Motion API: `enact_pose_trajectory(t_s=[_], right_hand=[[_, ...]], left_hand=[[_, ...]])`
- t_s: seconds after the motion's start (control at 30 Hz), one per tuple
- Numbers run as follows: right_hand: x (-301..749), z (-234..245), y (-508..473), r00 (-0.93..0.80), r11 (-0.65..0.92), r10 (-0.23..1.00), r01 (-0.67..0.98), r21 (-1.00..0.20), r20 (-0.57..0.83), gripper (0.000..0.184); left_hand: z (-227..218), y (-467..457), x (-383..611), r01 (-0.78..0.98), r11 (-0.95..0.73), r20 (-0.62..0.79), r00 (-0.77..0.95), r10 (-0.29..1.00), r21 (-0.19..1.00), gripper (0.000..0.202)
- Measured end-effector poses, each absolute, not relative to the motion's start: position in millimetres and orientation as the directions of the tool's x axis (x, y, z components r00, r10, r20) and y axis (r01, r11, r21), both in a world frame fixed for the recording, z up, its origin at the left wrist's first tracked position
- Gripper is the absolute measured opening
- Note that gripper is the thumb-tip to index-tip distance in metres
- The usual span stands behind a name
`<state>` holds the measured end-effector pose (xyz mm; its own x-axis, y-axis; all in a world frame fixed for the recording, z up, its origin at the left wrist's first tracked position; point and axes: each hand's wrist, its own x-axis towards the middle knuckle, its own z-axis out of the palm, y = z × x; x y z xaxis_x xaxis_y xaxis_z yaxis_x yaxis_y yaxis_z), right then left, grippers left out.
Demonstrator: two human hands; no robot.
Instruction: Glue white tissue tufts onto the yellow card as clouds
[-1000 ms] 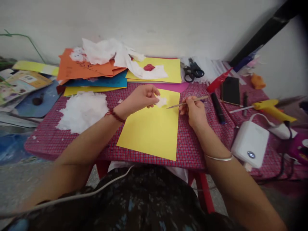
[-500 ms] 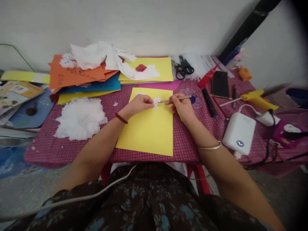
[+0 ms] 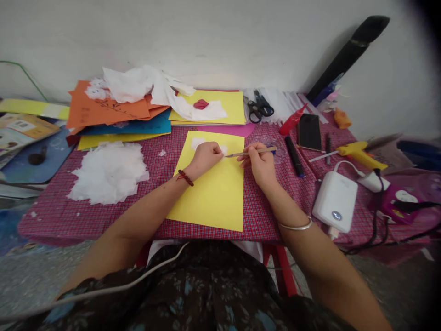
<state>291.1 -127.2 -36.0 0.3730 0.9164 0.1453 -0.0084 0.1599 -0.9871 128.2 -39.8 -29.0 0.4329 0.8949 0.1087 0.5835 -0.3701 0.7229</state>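
Curled in tighter since the earlier frame: left hand (image 3: 206, 158), over one yellow sheet (image 3: 210, 197), any hold on paper hidden. Pinched between fingers of right hand (image 3: 261, 166): one thin brush (image 3: 235, 155), tip just beside left fingertips. Near sheet's top: two white patches visible, one upper left (image 3: 197, 143), one partly behind left hand (image 3: 223, 150). Seems early going, much yellow uncovered. Farther left on worktop (image 3: 86, 218): one heap of white pieces (image 3: 110, 172), too overlapped to count. Rightward: one black marker (image 3: 294, 156), one phone (image 3: 309, 132), one glue gun (image 3: 361, 155).

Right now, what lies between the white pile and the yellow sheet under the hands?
The head view shows checked cloth between the white pile and yellow sheet, with a small white scrap on it; the left forearm crosses the gap's near part.
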Motion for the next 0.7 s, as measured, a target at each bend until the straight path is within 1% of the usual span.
enact_pose_trajectory(t_s=[0.1,0.23,0.33,0.43,0.57,0.7], right_hand=[[286.8,-38.3,-126.5,0.346,0.133,0.930,0.006,-0.991,0.127,0.033],[285.6,-40.5,-125.6,0.342,0.141,0.929,0.024,-0.990,0.141,0.033],[286.7,-42.3,-125.9,0.346,0.137,0.927,0.043,-0.990,0.143,0.031],[287.6,-45.5,-126.3,0.351,0.132,0.926,0.043,-0.990,0.139,0.029],[287.5,-51.1,-126.0,0.358,0.142,0.920,0.073,-0.987,0.159,0.027],[286.6,-54.8,-125.1,0.359,0.156,0.913,0.128,-0.979,0.192,0.030]], left_hand=[[-29.2,-39.7,129.7,0.590,-0.361,0.098,0.430,0.898,0.722,0.011],[-31.4,-39.0,130.5,0.578,-0.351,0.082,0.440,0.894,0.737,0.013],[-34.7,-36.4,127.7,0.499,-0.334,0.121,0.412,0.903,0.800,0.016],[-37.3,-33.2,121.9,0.413,-0.292,0.160,0.324,0.932,0.863,0.014],[-38.3,-31.2,115.4,0.406,-0.205,0.079,0.305,0.949,0.891,0.013],[-38.2,-31.4,114.9,0.403,-0.208,0.074,0.323,0.943,0.891,0.014]])
